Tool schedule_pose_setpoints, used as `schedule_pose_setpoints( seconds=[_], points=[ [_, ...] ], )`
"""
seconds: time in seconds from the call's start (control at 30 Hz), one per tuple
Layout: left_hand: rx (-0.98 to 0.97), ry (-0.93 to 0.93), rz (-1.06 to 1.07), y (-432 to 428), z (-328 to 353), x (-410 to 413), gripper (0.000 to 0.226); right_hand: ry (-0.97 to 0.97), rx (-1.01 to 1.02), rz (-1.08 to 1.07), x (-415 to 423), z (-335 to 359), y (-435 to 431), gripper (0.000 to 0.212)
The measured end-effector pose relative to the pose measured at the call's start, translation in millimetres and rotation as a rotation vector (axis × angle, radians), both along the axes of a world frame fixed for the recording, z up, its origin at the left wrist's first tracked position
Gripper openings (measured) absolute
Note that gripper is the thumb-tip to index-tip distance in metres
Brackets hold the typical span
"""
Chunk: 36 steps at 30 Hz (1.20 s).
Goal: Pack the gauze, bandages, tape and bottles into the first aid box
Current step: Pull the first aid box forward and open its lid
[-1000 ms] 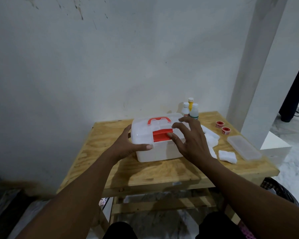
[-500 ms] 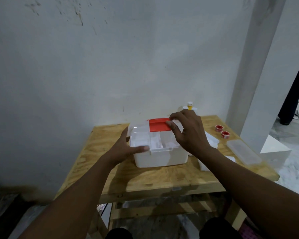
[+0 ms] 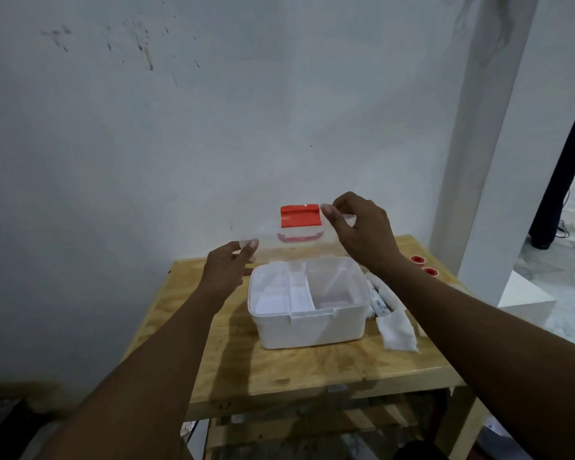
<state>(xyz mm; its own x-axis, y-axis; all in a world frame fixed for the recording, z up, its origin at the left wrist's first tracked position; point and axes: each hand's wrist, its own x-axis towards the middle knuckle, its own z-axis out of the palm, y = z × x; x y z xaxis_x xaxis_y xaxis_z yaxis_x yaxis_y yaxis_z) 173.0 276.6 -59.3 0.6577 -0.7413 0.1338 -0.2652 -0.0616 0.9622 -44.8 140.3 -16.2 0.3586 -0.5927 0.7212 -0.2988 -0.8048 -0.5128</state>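
Step in hand: opening, nothing packed yet. Your left hand (image 3: 228, 273) pinches the left corner of the clear plastic lid with red latch (image 3: 273, 234), fingers closed on its edge. The lid stands raised behind the white plastic first aid box (image 3: 309, 330), which sits open on the light wooden table (image 3: 279, 373); its 2 visible compartments look empty. Your right hand (image 3: 362, 232) grips the lid's right top corner by thumb and fingers. Right of the box lie white gauze and bandage rolls (image 3: 392, 313), touching its side, then 2 red tape rolls (image 3: 424, 265) further back. Bottles are not visible. Next likely: let the lid rest back, then reach for the gauze.
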Motion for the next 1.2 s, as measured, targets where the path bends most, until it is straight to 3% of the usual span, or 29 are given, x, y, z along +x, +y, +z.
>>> schedule_pose_setpoints(
  seconds=[0.17,0.27,0.4,0.57,0.63,0.9,1.2],
  points=[
    [0.046,0.047,0.034,-13,6,5,0.047,-0.100,0.476,0.061,-10,-5,-19,0.053],
    [0.068,0.074,0.051,-19,7,9,0.047,-0.136,0.646,0.112,-9,-15,-27,0.068],
    [0.090,0.098,0.086,-25,7,14,0.050,-0.138,0.693,0.125,0,-17,-33,0.070],
    [0.103,0.140,0.094,-29,0,17,0.052,-0.186,0.663,0.080,9,-27,-42,0.024],
    [0.127,0.173,0.099,-30,-4,17,0.054,-0.179,0.708,0.055,12,-30,-46,0.018],
    [0.188,0.244,0.114,-29,-31,19,0.036,-0.068,0.900,0.031,22,-61,-48,0.046],
    [0.226,0.376,0.100,-13,-45,10,0.049,0.118,1.015,0.057,19,-63,-44,0.051]
  ],
)
